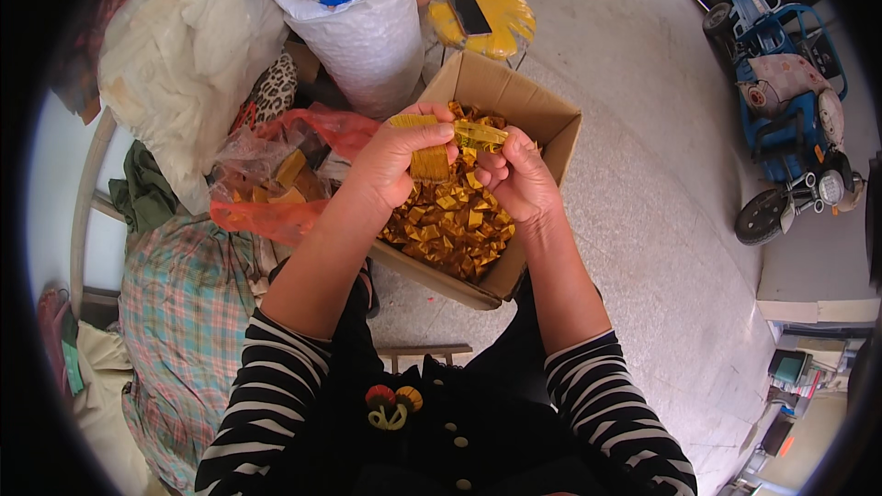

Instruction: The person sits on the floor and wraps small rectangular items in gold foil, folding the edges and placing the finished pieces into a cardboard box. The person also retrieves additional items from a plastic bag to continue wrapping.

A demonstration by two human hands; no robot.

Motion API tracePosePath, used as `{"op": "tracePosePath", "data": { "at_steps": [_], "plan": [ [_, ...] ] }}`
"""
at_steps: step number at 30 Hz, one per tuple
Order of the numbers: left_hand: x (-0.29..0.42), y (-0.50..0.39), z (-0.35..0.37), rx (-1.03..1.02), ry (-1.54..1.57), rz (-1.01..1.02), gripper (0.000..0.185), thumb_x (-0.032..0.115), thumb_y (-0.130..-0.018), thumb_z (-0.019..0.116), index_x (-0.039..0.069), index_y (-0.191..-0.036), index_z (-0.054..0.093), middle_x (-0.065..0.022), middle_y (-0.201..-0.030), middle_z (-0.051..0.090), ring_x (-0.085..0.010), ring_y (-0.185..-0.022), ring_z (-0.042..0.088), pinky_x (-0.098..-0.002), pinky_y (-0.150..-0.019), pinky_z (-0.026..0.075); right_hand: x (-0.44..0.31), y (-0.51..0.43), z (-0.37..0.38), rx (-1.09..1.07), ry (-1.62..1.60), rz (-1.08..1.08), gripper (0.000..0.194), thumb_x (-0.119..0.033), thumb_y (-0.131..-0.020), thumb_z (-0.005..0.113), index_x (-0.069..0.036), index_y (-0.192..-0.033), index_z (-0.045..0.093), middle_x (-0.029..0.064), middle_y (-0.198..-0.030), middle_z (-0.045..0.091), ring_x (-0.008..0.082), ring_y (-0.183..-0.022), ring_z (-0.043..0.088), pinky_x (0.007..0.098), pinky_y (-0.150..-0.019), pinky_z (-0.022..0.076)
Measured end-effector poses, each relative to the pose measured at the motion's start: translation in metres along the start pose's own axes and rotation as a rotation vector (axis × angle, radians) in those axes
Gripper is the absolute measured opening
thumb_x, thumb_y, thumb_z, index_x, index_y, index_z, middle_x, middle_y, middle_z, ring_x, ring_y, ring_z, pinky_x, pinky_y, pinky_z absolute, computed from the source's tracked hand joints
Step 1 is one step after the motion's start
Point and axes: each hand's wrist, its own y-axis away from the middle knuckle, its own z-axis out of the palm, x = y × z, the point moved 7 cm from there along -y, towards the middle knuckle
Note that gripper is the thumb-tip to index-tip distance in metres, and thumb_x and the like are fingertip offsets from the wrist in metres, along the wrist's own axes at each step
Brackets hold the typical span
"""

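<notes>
Over an open cardboard box (pixel 530 93), my left hand (pixel 406 151) grips a stack of gold paper sheets (pixel 428 160), thumb on top. A partly folded strip of shiny gold foil paper (pixel 480 134) stretches between my two hands. My right hand (pixel 520 172) pinches its right end between thumb and forefinger, the other fingers curled beneath. Many small folded gold foil pieces (pixel 448 227) fill the lower part of the box below. Fingertips hide part of the strip.
Left of the box lies a red plastic bag (pixel 269 217) with gold paper inside. Behind stand a full white woven sack (pixel 358 34) and a yellow-topped stool (pixel 513 14) bearing a phone (pixel 470 15). A blue tricycle (pixel 778 96) is at the far right. Plaid cloth (pixel 186 289) drapes at left.
</notes>
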Motion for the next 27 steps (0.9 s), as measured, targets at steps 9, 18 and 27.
{"op": "tracePosePath", "data": {
  "at_steps": [9, 18, 27],
  "plan": [
    [-0.007, -0.002, -0.004, 0.017, -0.014, -0.033, 0.020, 0.004, -0.079, 0.068, 0.006, -0.097, 0.058, -0.0065, -0.087, 0.061, -0.0190, -0.070, 0.062, -0.0291, -0.065, 0.053, 0.001, -0.002, -0.002, 0.000, -0.002, -0.019, 0.027, -0.031, -0.081, 0.075, -0.015, -0.072, 0.056, -0.0029, -0.064, 0.050, 0.0099, -0.058, 0.045, 0.0268, -0.059, 0.0421],
    [-0.007, 0.000, -0.002, -0.001, 0.010, -0.053, 0.025, 0.004, -0.079, 0.068, 0.004, -0.101, 0.057, -0.0079, -0.089, 0.062, -0.0199, -0.070, 0.062, -0.0306, -0.066, 0.053, -0.006, 0.000, 0.003, -0.021, 0.020, -0.056, 0.024, -0.031, -0.084, 0.073, -0.014, -0.081, 0.056, -0.0040, -0.069, 0.051, 0.0070, -0.060, 0.044, 0.0267, -0.061, 0.0410],
    [-0.007, -0.001, -0.003, -0.017, 0.008, -0.056, 0.027, 0.004, -0.079, 0.069, 0.003, -0.103, 0.056, -0.0079, -0.090, 0.061, -0.0204, -0.072, 0.063, -0.0319, -0.069, 0.053, -0.011, 0.001, 0.003, 0.015, 0.225, -0.125, 0.026, -0.022, -0.082, 0.075, -0.013, -0.072, 0.053, -0.0021, -0.065, 0.053, 0.0078, -0.058, 0.047, 0.0257, -0.060, 0.0452]
  ]
}}
